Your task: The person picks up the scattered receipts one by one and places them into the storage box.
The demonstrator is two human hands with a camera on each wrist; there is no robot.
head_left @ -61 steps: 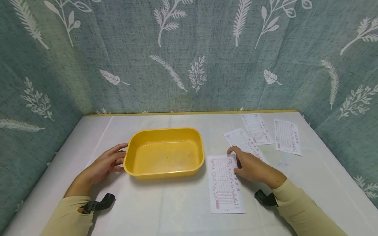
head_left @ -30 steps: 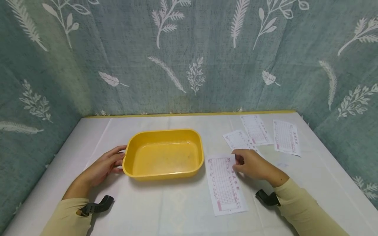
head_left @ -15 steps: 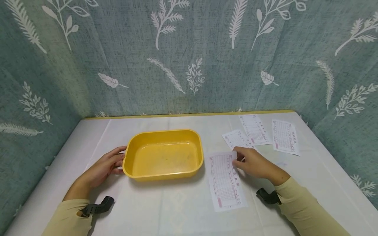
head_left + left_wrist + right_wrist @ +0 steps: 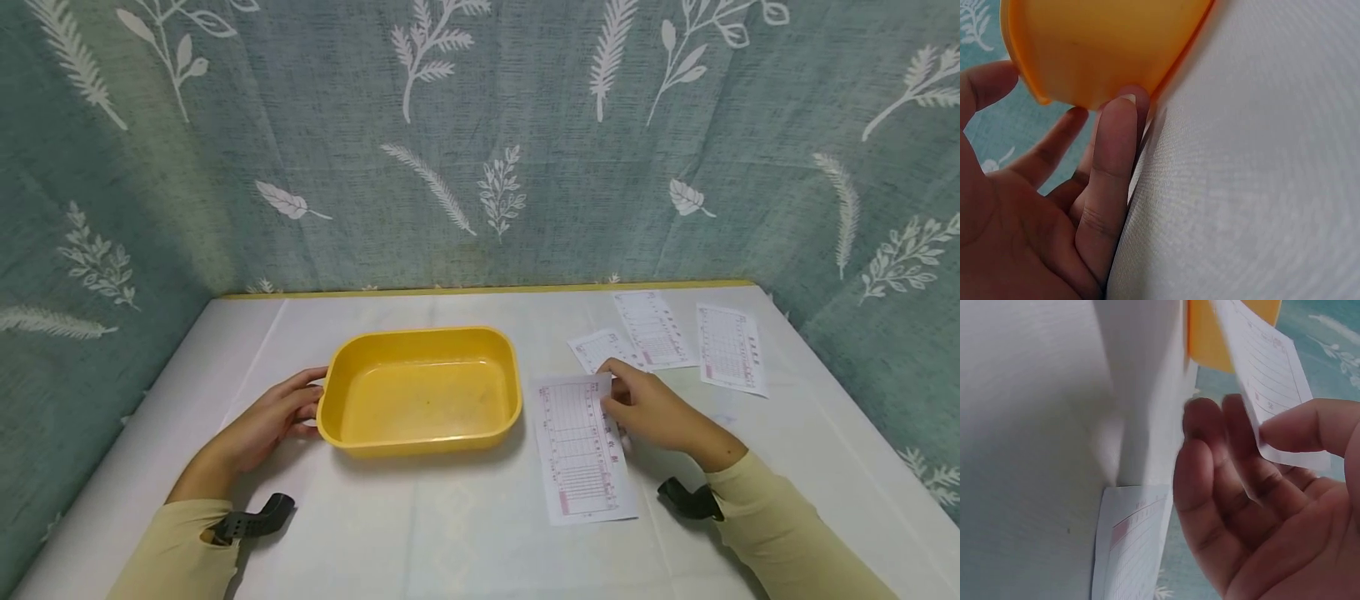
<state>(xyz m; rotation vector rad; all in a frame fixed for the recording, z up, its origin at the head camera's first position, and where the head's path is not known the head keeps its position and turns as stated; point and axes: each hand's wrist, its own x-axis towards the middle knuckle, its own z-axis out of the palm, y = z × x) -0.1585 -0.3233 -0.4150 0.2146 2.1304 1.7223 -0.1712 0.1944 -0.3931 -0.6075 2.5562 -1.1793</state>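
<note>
My right hand [image 4: 656, 412] pinches a white printed form [image 4: 581, 458] by its upper right corner, thumb on one face and fingers behind. In the right wrist view the form [image 4: 1269, 375] stands up from the fingers, raised over the white cloth. To its left sits a yellow plastic basin [image 4: 423, 404], bare inside. My left hand [image 4: 258, 425] is at the basin's left end with its fingers extended. Seen from the left wrist, the fingertips touch the basin's wall [image 4: 1104, 50] and the thumb lies by the rim.
Behind my right hand, several similar forms lie on the table: one partly covered by the hand [image 4: 603, 348], one further back [image 4: 652, 329], one to the right [image 4: 731, 348]. A leaf-patterned curtain [image 4: 337, 208] closes the back and sides of the white table [image 4: 450, 525].
The form lay flat with my right fingers at its edge; now they pinch its corner and it is lifted, shifted slightly away and right. The left hand and basin stay put.
</note>
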